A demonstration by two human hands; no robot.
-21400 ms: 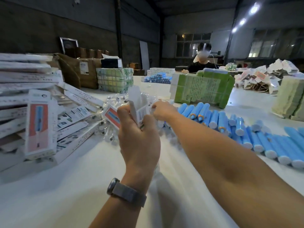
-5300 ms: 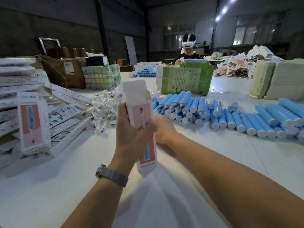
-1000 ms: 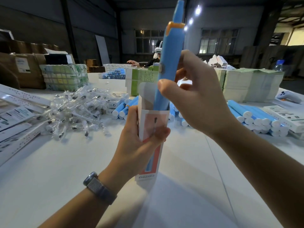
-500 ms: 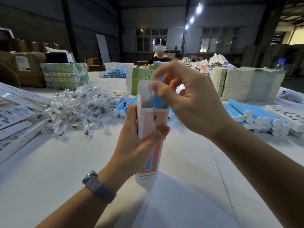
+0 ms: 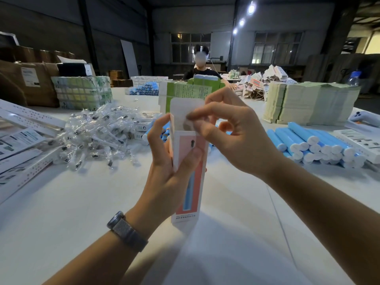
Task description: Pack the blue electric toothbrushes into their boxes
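A wide white table (image 5: 61,212) is seen to fill the near view, and everything else is laid on it. At far right a tall pile of flat greenish card stock (image 5: 312,103) is stacked; at left, flattened printed cartons (image 5: 22,149) are spread beside a heap of brush heads in clear wrappers (image 5: 96,136). To the right, a row of blue electric toothbrushes (image 5: 314,145) is laid on its side, with their white ends turned toward the near edge.

In the middle, one box (image 5: 190,182) is held upright, its long axis vertical and its foot close to or on the table. It is gripped from the left by the left hand (image 5: 166,171), the thumb pressed across the pink front panel and the fingers curled round the far side. No toothbrush is visible at its mouth; one is judged to be already inside.

The open top flap (image 5: 186,109) is stood up above the box mouth, directly in front of the right hand (image 5: 236,140), which is the nearer hand to it. The flap is pinched near its right edge by thumb and forefinger, the other fingers being loosely curled. The coming move is judged to turn on this: the flap lies above the mouth, so it must be folded down and tucked in.
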